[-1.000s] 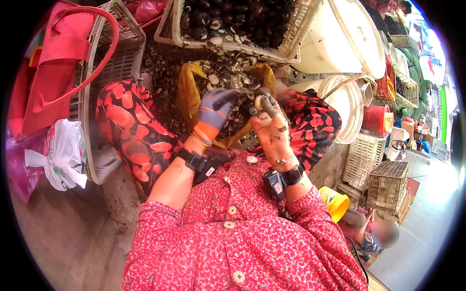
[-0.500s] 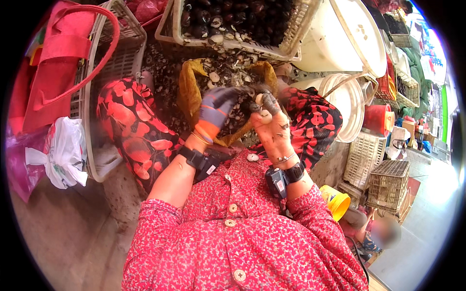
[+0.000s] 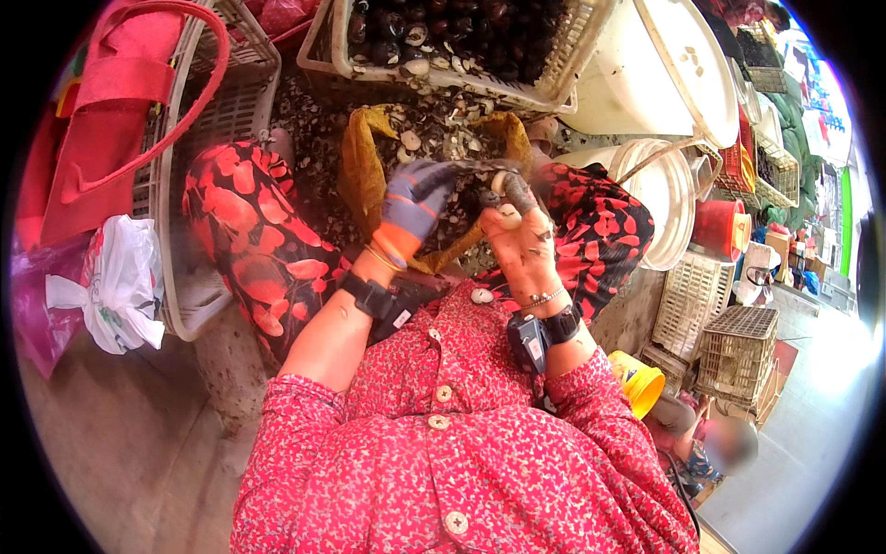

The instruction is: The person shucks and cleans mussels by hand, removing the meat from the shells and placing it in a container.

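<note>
My left hand (image 3: 413, 208), in a purple-grey glove with an orange cuff, is closed, its fingertips meeting my right hand. My right hand (image 3: 519, 235) is curled, with dark covers on some fingers and dirt on the palm. Something dark and blurred lies between the fingertips; its kind is hidden. Pale rounded bits show at the right fingers, too small to name. Below both hands a yellow sack (image 3: 365, 152) gapes between my knees, with broken shells (image 3: 411, 140) in and around it. Beyond it stands a plastic crate (image 3: 461, 85) of dark, shiny shellfish (image 3: 498, 37).
A large white bucket (image 3: 614, 83) and a lidded white tub (image 3: 651, 198) stand at the right. At the left are another crate (image 3: 166, 268), a red bag (image 3: 106, 120) and a knotted white plastic bag (image 3: 125, 286). A yellow bucket (image 3: 641, 383) sits beside my right elbow; a person (image 3: 688, 443) is behind it.
Both hands stay together over the sack, with only small shifts of the fingers. The right hand has turned slightly. The whole view has moved a little.
</note>
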### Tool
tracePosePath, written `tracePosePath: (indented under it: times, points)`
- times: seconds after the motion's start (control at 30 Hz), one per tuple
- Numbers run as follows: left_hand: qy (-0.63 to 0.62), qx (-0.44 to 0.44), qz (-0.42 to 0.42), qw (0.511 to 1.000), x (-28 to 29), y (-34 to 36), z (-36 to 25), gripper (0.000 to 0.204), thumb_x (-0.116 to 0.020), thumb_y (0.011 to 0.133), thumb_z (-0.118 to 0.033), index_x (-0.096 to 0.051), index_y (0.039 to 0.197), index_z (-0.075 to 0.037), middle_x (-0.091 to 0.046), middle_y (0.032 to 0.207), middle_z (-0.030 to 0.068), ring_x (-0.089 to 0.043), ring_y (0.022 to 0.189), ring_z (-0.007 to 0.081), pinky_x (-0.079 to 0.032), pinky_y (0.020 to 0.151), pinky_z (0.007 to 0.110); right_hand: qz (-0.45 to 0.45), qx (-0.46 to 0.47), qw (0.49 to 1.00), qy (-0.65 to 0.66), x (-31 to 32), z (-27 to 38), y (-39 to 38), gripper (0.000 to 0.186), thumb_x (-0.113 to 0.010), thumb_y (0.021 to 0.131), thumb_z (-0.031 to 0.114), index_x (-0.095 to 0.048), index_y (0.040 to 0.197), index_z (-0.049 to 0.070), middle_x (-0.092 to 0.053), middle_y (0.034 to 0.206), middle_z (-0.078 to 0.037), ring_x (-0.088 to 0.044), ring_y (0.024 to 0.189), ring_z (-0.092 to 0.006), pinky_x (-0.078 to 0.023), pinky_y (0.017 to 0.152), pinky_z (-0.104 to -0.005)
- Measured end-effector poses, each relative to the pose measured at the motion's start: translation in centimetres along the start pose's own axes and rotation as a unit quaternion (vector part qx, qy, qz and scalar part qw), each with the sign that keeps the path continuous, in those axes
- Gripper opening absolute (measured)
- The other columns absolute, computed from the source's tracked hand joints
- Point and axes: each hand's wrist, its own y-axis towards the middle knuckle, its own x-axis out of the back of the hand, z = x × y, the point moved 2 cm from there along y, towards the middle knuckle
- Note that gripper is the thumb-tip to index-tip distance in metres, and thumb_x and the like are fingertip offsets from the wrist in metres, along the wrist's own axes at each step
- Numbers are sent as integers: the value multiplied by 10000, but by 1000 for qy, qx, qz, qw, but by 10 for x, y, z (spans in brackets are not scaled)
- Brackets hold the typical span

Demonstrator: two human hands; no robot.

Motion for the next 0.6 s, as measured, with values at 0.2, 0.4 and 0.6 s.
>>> tracePosePath:
  times: [0.2, 0.4, 0.6]
  points:
    - [-192, 127, -18, 973, -3, -4, 16, 277, -597, 741, 20, -657, 1005, -40, -623, 985, 101, -577, 937, 265, -448, 845, 330, 99, -105, 961, 234, 9, -18, 12, 169, -595, 863, 122, -569, 1015, 52, -617, 959, -47, -552, 824, -147, -431, 624, -254]
    - [14, -57, 1, 998, 1, 0, -20, 276, -579, 753, 27, -657, 1010, -30, -625, 966, 95, -590, 900, 260, -464, 825, 330, 24, 27, 999, 23, 14, -16, -4, 368, -706, 790, 167, -561, 1101, 34, -624, 1000, -40, -583, 869, -140, -483, 663, -242]
    - [157, -113, 3, 981, 9, 2, -34, 238, -576, 769, 22, -664, 987, -21, -625, 968, 101, -587, 915, 249, -462, 830, 320, 40, 106, 982, -151, -7, -4, -9, 456, -718, 768, 256, -578, 1144, 37, -623, 1059, -31, -579, 915, -102, -460, 654, -204]
